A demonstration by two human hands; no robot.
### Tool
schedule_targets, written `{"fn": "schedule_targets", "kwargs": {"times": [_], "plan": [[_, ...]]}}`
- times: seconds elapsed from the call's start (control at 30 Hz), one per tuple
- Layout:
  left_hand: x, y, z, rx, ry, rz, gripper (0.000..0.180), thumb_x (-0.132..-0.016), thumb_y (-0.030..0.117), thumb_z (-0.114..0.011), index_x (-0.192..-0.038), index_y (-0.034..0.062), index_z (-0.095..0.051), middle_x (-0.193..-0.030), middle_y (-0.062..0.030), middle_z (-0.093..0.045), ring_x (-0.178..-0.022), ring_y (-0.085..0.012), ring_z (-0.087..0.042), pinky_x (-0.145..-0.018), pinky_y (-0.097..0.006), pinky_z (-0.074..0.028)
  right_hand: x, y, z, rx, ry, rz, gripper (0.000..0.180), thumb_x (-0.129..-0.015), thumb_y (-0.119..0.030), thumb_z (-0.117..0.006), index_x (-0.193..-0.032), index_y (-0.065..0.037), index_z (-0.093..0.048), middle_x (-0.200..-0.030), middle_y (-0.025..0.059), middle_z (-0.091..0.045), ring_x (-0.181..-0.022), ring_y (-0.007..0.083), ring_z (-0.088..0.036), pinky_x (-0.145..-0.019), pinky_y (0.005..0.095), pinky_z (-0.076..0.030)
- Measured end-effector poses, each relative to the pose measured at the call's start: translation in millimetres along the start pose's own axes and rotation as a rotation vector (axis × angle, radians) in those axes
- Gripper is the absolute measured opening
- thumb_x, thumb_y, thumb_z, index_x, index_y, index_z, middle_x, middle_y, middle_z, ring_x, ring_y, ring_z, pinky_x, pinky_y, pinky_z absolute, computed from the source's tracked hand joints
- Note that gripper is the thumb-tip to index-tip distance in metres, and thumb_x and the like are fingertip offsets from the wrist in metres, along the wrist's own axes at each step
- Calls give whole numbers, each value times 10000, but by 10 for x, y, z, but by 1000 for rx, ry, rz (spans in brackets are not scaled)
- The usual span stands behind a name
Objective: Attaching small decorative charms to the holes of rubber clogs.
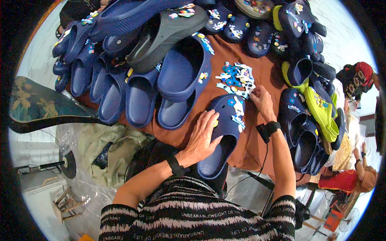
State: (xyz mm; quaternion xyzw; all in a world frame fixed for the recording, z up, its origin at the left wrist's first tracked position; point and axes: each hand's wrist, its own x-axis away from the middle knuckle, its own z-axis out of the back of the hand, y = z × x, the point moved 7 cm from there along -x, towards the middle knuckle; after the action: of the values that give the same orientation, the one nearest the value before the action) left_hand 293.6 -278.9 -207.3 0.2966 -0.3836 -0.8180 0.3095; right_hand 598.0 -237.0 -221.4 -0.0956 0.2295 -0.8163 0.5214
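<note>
A navy clog [227, 129] lies in front of me on the brown cloth, its toe pointing away. Blue, white and yellow charms [238, 113] sit on its upper. My left hand [200, 138] holds the clog from its left side, thumb across the upper near the foot opening. Just beyond the toe is a loose heap of blue and white shoe charms [236, 77]. At the heap's right edge, the fingers of my right hand [263, 103] are pinched together. What lies between those fingertips is too small to make out.
Several plain and decorated navy clogs [141, 98] crowd the left, with a dark grey clog [171, 34] above. More clogs, including a lime green one [320, 114], are piled at right. A dark patterned chair [48, 102] stands left. A person in red [341, 180] is at far right.
</note>
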Motion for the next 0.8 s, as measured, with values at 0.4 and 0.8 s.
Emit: {"fn": "schedule_targets", "kwargs": {"times": [0.4,0.8], "plan": [[-51,28,-44,-13,-14,-24,728,-839,88,-691,-1466,2,-331,-1523,-232,-314,-1427,-428,-284,-1191,-481,-238,-342,-480,-151,145,67,284,170,-880,-153,-648,-1040,-98,-632,-1002,178,-623,-936,397,-649,-784,491,-515],[-40,58,-17,-54,4,-32,681,-871,130,-659,-1459,-7,-344,-1509,-241,-335,-1417,-428,-298,-1186,-482,-243,-275,-772,-194,131,26,408,183,-862,-162,-665,-1036,-104,-663,-1014,161,-642,-907,385,-661,-737,477,-546]]}}
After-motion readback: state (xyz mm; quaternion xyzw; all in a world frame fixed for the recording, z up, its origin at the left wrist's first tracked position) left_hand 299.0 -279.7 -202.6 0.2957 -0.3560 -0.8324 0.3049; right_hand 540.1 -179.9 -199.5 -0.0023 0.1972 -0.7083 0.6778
